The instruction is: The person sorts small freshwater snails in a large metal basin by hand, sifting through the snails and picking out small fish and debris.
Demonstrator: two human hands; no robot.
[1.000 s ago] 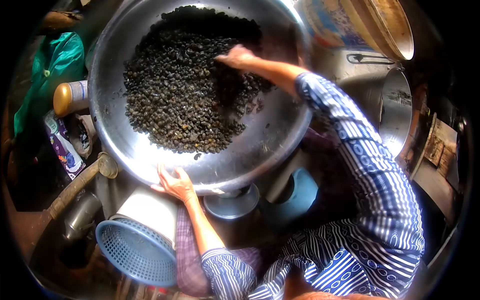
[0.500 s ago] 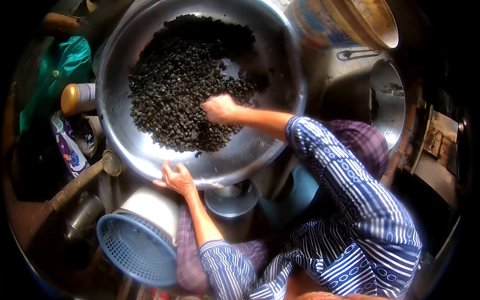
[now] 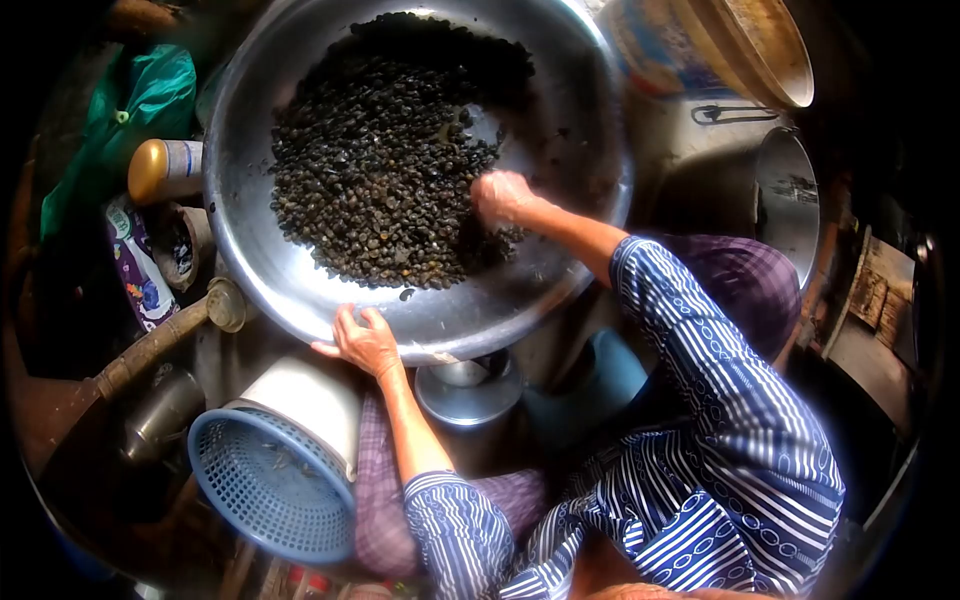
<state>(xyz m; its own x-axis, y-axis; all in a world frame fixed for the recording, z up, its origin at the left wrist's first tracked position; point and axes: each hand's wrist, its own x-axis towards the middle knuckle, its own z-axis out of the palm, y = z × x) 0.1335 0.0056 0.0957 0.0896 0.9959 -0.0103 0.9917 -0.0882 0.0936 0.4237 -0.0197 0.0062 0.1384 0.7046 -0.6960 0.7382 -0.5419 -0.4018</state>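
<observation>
A wide metal basin (image 3: 560, 235) holds a heap of small dark pieces (image 3: 390, 190) that look like little snails or shells. My left hand (image 3: 365, 340) grips the near rim, fingers curled over the inside edge and thumb outside. Inside the basin, my right hand (image 3: 503, 199) is at the right edge of the heap, blurred by motion. Its fingers are closed like a fist, and what they hold, if anything, is hidden. Beneath the basin's near side is a round metal vessel (image 3: 470, 400).
A blue plastic basket (image 3: 225, 500) leans against a white bucket (image 3: 310, 400) at lower left. A bamboo-handled tool (image 3: 150, 345), a gold-capped jar (image 3: 150, 172) and a green bag (image 3: 160, 85) are on the left. A large tub (image 3: 690, 50) and a metal pot (image 3: 790, 190) stand on the right.
My right hand has moved to the right across the heap, towards its edge. My left hand stays on the rim, while the whole view has shifted slightly.
</observation>
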